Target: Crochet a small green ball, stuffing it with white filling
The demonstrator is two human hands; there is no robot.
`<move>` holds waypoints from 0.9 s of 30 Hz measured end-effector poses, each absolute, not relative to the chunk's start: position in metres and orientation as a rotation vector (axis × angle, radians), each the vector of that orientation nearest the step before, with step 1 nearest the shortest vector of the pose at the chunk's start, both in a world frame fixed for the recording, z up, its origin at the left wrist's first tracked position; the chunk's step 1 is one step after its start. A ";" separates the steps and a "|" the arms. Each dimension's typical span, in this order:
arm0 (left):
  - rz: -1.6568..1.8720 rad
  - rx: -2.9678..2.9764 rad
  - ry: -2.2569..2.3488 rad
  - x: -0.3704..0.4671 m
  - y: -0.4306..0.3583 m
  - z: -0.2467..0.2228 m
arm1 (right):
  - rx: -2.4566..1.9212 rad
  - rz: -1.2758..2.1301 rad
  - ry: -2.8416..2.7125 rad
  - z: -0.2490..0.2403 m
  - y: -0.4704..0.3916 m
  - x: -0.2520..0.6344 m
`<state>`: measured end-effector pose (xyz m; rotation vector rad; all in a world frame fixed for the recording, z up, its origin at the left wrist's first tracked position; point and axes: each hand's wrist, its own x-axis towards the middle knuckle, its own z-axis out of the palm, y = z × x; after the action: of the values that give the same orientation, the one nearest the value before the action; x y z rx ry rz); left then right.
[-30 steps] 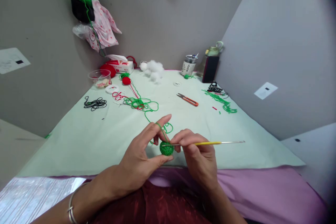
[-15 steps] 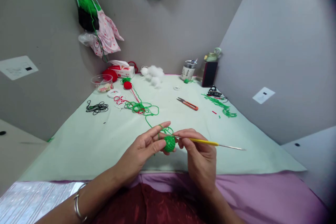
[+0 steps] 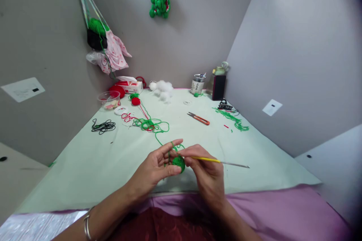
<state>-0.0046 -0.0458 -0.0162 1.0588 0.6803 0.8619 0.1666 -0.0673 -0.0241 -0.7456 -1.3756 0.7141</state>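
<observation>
Near the table's front edge, my left hand [image 3: 158, 165] grips a small round green crochet piece [image 3: 178, 163] between thumb and fingers. Green yarn [image 3: 160, 138] runs from a loose tangle on the table up over my raised left index finger. My right hand [image 3: 206, 173] pinches a crochet hook [image 3: 207, 159] with a yellow handle. Its working tip is hidden by my right fingers at the top of the green piece, while its other metal end points right. Beyond my hands lies a pair of orange-handled thread snips [image 3: 198, 118].
Black cord [image 3: 103, 126] and a red yarn ball [image 3: 135, 101] lie left. White stuffing [image 3: 164, 90], a tissue box [image 3: 131, 86] and a pen tin [image 3: 197, 84] stand at the back. Cut green strands [image 3: 233, 118] lie right. A green crocheted figure [image 3: 160, 0] hangs on the wall.
The view has tilted up, showing more of the hanging figure. My right fingers have closed in nearer the green piece, and the piece has turned slightly in my left hand.
</observation>
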 end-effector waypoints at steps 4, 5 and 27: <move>0.862 0.967 0.661 -0.003 -0.045 -0.015 | -0.823 0.797 -1.330 -0.021 -0.063 0.165; 0.872 0.944 0.647 -0.004 -0.046 -0.013 | -0.828 0.839 -1.285 -0.019 -0.061 0.164; 1.139 1.026 0.605 -0.045 -0.060 0.024 | -0.645 0.935 -1.195 0.019 -0.057 0.114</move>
<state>-0.0449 -0.0605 0.0237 1.0257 0.6054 1.1389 0.1137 -0.0574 0.0188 -0.6450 -1.1947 0.9347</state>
